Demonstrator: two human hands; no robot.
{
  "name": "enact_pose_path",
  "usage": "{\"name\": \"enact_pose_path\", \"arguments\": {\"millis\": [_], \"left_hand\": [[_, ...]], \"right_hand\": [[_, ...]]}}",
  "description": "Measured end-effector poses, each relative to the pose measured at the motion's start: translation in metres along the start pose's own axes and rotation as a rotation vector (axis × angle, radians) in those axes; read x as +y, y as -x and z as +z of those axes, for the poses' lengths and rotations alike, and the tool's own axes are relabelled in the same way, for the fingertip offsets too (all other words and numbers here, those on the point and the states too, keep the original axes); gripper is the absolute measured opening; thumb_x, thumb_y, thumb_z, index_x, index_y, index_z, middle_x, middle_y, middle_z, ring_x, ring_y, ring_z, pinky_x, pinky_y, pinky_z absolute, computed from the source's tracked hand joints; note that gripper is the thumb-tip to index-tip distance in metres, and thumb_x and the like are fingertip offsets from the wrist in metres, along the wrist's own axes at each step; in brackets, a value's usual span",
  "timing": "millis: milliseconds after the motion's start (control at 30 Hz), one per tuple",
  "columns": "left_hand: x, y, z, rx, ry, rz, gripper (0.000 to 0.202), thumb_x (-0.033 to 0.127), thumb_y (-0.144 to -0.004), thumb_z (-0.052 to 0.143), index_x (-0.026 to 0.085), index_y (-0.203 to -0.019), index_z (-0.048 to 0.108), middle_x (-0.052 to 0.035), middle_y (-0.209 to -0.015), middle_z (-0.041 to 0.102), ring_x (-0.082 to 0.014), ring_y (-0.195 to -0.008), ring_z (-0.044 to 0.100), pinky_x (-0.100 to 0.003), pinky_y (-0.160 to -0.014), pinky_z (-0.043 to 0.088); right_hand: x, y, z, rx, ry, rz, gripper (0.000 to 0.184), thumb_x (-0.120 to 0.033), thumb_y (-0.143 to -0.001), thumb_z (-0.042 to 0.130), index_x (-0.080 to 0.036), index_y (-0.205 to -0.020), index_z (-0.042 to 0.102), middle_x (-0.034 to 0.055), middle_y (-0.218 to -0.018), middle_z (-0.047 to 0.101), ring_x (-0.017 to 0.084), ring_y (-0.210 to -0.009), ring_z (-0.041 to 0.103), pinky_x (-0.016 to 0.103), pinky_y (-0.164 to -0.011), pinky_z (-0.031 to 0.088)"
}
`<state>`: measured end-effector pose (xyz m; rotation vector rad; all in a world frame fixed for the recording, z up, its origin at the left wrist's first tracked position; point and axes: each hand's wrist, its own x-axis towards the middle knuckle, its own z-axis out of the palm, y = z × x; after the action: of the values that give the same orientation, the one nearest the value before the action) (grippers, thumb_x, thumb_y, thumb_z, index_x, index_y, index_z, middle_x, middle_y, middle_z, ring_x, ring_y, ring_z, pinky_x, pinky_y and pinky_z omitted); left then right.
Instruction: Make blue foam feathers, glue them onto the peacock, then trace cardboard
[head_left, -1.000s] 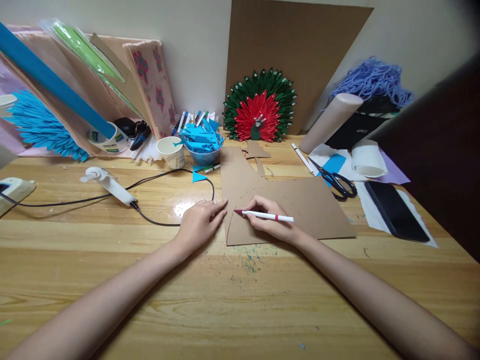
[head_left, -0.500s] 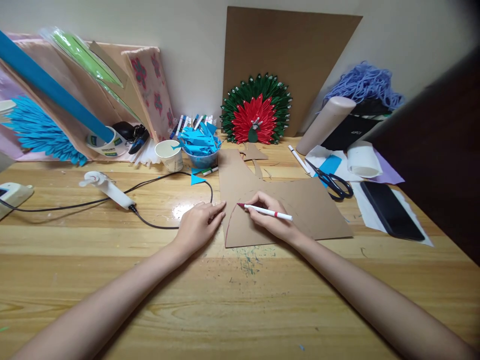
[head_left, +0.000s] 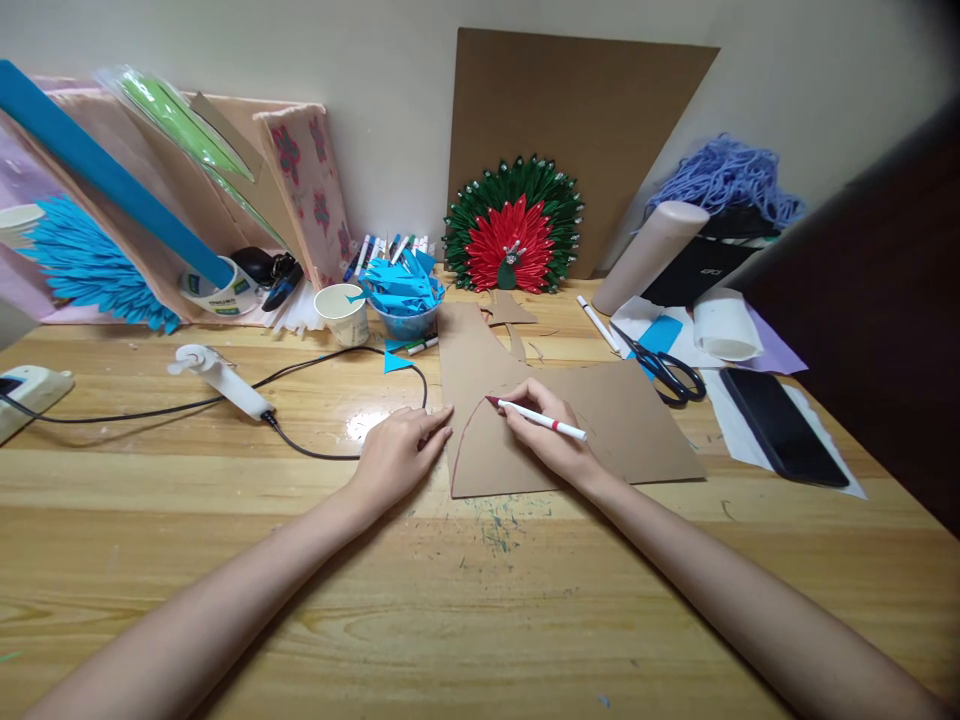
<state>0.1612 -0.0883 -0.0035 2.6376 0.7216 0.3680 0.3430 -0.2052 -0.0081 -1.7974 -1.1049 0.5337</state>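
Note:
A brown cardboard sheet with a curved cut at its top lies on the wooden table in the head view. My right hand grips a white marker with a red band. Its dark red tip touches the cardboard at the upper end of a curved line that rises from the lower left corner. My left hand lies on the table, fingers stretched out, with the fingertips at the cardboard's left edge. Cut-off cardboard scraps lie just beyond the sheet.
A red and green peacock ornament leans on upright cardboard at the back. Scissors and a phone lie at right. To the left are a corded hot glue gun, a paper cup and a bowl of blue pieces.
The marker tip has moved slightly right and away from me, and the curved red line has grown longer. My left hand has stayed in place. The view has tilted up a little.

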Motion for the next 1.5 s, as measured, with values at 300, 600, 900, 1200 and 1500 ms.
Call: {"name": "enact_pose_path", "arguments": {"millis": [300,600,900,1200,1500], "left_hand": [[-0.0003,0.0001,0.0,0.003,-0.005,0.014,0.033,0.032,-0.088,0.046,0.023,-0.116,0.06,-0.004,-0.081,0.069,-0.0176,-0.077,0.059,-0.028,-0.067,0.044],[0.0001,-0.0002,-0.0008,0.002,0.001,0.009,0.033,0.032,-0.087,0.047,0.023,-0.116,0.06,-0.004,-0.082,0.069,-0.0178,-0.077,0.06,-0.028,-0.067,0.044],[0.0004,0.0002,-0.0003,0.009,0.014,0.008,0.032,0.031,-0.087,0.048,0.023,-0.115,0.061,-0.0043,-0.084,0.07,-0.0179,-0.077,0.06,-0.028,-0.066,0.043],[0.0,0.0003,0.0001,0.006,-0.003,0.009,0.032,0.032,-0.087,0.047,0.024,-0.115,0.061,-0.0038,-0.082,0.069,-0.0174,-0.076,0.059,-0.027,-0.066,0.043],[-0.0001,0.0002,-0.0001,0.008,-0.003,0.02,0.032,0.031,-0.087,0.047,0.024,-0.115,0.061,-0.0043,-0.082,0.069,-0.0175,-0.078,0.06,-0.027,-0.067,0.044]], "right_hand": [[0.0005,-0.0008,0.0015,0.067,0.013,-0.007,0.007,-0.024,-0.078,0.05,-0.02,-0.081,0.055,0.0017,-0.084,0.063,0.015,-0.073,0.056,0.025,-0.064,0.04],[0.0009,0.0,0.0003,0.008,-0.001,-0.018,0.009,-0.025,-0.08,0.05,-0.019,-0.083,0.055,0.0023,-0.083,0.062,0.016,-0.074,0.056,0.026,-0.064,0.04],[0.0003,0.0017,0.0025,-0.088,-0.08,-0.037,0.01,-0.024,-0.079,0.051,-0.019,-0.085,0.056,0.0025,-0.085,0.063,0.015,-0.076,0.057,0.025,-0.065,0.041],[-0.0055,0.0038,0.0005,-0.207,-0.036,-0.108,0.008,-0.025,-0.079,0.052,-0.018,-0.08,0.056,0.0001,-0.074,0.058,0.013,-0.066,0.05,0.023,-0.058,0.037],[-0.009,0.007,0.0004,-0.314,-0.034,-0.111,0.007,-0.022,-0.076,0.052,-0.018,-0.079,0.057,0.0002,-0.074,0.06,0.013,-0.065,0.05,0.023,-0.056,0.037]]}}
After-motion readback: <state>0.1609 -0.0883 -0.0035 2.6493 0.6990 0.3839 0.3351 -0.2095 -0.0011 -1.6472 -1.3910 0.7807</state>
